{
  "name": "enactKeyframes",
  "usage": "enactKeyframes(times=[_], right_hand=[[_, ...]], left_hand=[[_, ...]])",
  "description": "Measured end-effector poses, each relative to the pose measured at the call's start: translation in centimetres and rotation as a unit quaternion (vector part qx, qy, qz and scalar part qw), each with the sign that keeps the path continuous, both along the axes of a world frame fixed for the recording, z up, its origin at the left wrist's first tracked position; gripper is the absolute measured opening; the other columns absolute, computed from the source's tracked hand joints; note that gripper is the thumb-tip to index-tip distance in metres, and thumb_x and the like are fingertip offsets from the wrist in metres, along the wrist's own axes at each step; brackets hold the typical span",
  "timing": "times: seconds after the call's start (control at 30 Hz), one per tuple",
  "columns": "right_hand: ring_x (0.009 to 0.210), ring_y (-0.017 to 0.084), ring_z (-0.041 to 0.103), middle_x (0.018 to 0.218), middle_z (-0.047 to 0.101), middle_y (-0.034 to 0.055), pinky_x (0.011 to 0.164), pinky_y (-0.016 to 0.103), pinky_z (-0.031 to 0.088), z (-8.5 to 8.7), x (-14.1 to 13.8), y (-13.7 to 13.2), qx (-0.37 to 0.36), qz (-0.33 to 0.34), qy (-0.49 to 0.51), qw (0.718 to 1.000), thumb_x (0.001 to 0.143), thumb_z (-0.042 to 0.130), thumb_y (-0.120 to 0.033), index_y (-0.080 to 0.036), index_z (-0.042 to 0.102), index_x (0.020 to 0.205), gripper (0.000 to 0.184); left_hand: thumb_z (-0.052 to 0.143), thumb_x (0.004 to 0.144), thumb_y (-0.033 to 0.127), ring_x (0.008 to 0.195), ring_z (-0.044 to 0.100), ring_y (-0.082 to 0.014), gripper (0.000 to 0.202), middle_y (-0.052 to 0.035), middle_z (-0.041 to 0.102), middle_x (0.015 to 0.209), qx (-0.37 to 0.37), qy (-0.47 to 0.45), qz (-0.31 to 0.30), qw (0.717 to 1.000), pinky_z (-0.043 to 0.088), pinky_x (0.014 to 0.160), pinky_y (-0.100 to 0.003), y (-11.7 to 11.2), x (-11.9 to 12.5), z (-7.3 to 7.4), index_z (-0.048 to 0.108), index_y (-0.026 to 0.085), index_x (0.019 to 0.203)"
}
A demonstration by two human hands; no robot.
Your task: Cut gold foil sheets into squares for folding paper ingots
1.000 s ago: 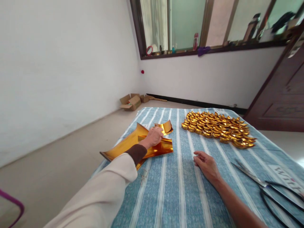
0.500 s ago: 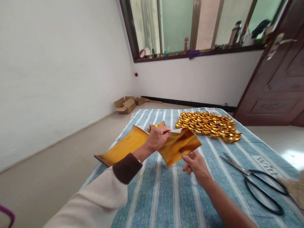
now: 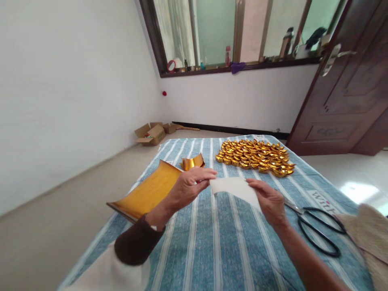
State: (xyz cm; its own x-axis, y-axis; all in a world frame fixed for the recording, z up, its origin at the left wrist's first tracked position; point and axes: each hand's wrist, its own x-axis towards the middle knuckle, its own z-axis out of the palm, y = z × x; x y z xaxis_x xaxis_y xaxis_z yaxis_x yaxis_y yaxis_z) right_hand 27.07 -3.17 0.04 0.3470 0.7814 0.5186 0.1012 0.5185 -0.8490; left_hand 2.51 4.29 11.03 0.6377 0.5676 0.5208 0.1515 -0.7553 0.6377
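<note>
Between my hands hangs a sheet of gold foil paper [image 3: 235, 186], its white side facing me. My left hand [image 3: 189, 186] pinches its left corner, and my right hand [image 3: 269, 201] grips the right end. Left of the sheet, partly behind my left arm, lies a stack of larger gold paper sheets [image 3: 154, 184] with curling edges. A small curled piece of gold paper [image 3: 194, 161] rests just beyond my left hand. Beside my right hand lie black-handled scissors [image 3: 318, 228], their blades partly hidden by that hand.
Many folded gold paper ingots [image 3: 254, 157] cover the far right of the striped cloth [image 3: 200, 242]. A beige woven thing [image 3: 363, 230] lies at the right edge. Cardboard boxes [image 3: 151, 134] stand on the floor behind, near the wall. A brown door [image 3: 339, 93] stands at the right.
The sheet has turned from its gold side to its white side. My right hand has moved up to its far right end, and the view has shifted slightly right.
</note>
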Motion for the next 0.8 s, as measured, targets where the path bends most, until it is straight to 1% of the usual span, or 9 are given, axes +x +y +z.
enactKeyframes(times=[0.07,0.17,0.27,0.33,0.47,0.57,0.67,0.73,0.8], right_hand=[[0.099,0.025,0.061,0.107,0.065,0.006,0.088,0.034,0.053,-1.0,0.7,-1.2,0.023,0.006,-0.088,0.996,0.088,0.067,-0.033,-0.022,0.073,0.092,0.012],[0.103,0.024,0.059,0.112,0.063,0.006,0.091,0.036,0.051,-3.0,1.7,-3.6,0.022,0.017,-0.197,0.98,0.092,0.061,-0.026,-0.024,0.071,0.101,0.014],[0.107,0.027,0.058,0.118,0.06,0.0084,0.093,0.039,0.052,-4.7,2.5,-6.4,-0.01,0.039,-0.261,0.965,0.093,0.058,-0.024,-0.023,0.069,0.112,0.021],[0.108,0.028,0.058,0.121,0.058,0.0108,0.091,0.04,0.054,-5.4,2.9,-7.9,-0.029,0.064,-0.306,0.949,0.092,0.057,-0.023,-0.02,0.068,0.113,0.024],[0.115,0.03,0.053,0.126,0.055,0.0123,0.096,0.046,0.051,-6.0,3.3,-9.3,-0.022,0.076,-0.424,0.902,0.093,0.041,-0.013,-0.018,0.068,0.115,0.035],[0.125,0.032,0.042,0.13,0.051,0.0137,0.097,0.052,0.047,-5.7,3.5,-9.3,-0.002,0.084,-0.499,0.862,0.091,0.035,-0.007,-0.015,0.065,0.119,0.042],[0.131,0.032,0.033,0.136,0.045,0.0137,0.098,0.055,0.044,-4.9,3.5,-9.1,-0.015,0.12,-0.539,0.834,0.089,0.034,-0.005,-0.014,0.061,0.126,0.046],[0.13,0.031,0.035,0.137,0.045,0.0126,0.102,0.055,0.039,-4.0,3.5,-9.0,-0.033,0.162,-0.541,0.825,0.089,0.037,-0.007,-0.016,0.061,0.125,0.045],[0.126,0.029,0.041,0.133,0.049,0.0124,0.105,0.052,0.034,-3.0,3.4,-8.8,-0.046,0.202,-0.521,0.828,0.09,0.042,-0.012,-0.016,0.063,0.121,0.038]], left_hand=[[0.059,0.092,0.025,0.103,0.063,-0.0206,0.016,-0.0076,0.07,0.109,-0.007,-0.006,0.002,1.0,0.047,0.097,-0.036,-1.6,-0.6,-1.7,0.074,0.02,0.096],[0.057,0.092,0.023,0.11,0.061,-0.0216,0.015,-0.0089,0.068,0.115,-0.055,-0.007,0.0,0.998,0.046,0.099,-0.037,-4.5,-1.1,-5.1,0.072,0.02,0.096],[0.053,0.092,0.018,0.114,0.059,-0.0211,0.017,-0.009,0.062,0.125,-0.101,0.01,0.002,0.995,0.046,0.1,-0.037,-7.3,-1.4,-8.0,0.069,0.02,0.096],[0.05,0.09,0.015,0.12,0.056,-0.0212,0.017,-0.0088,0.061,0.127,-0.097,0.033,-0.026,0.994,0.045,0.102,-0.038,-8.5,-1.5,-9.3,0.066,0.02,0.095],[0.044,0.087,0.009,0.127,0.049,-0.0221,0.029,-0.0112,0.06,0.128,-0.006,0.1,-0.095,0.99,0.042,0.106,-0.04,-9.2,-1.9,-10.7,0.06,0.018,0.11],[0.044,0.083,0.007,0.13,0.045,-0.0267,0.042,-0.0127,0.055,0.134,0.063,0.194,-0.109,0.973,0.038,0.107,-0.048,-9.1,-2.3,-11.1,0.054,0.017,0.123],[0.046,0.083,0.01,0.13,0.044,-0.0289,0.044,-0.0131,0.053,0.136,0.081,0.256,-0.121,0.956,0.033,0.108,-0.052,-9.1,-2.7,-11.2,0.052,0.017,0.126],[0.048,0.084,0.014,0.129,0.046,-0.0287,0.04,-0.0134,0.054,0.135,0.079,0.257,-0.131,0.954,0.031,0.109,-0.051,-9.1,-2.7,-11.2,0.053,0.017,0.124],[0.046,0.087,0.016,0.125,0.05,-0.027,0.033,-0.0128,0.058,0.13,0.063,0.232,-0.132,0.962,0.031,0.108,-0.048,-8.9,-2.6,-11.2,0.057,0.018,0.119]])
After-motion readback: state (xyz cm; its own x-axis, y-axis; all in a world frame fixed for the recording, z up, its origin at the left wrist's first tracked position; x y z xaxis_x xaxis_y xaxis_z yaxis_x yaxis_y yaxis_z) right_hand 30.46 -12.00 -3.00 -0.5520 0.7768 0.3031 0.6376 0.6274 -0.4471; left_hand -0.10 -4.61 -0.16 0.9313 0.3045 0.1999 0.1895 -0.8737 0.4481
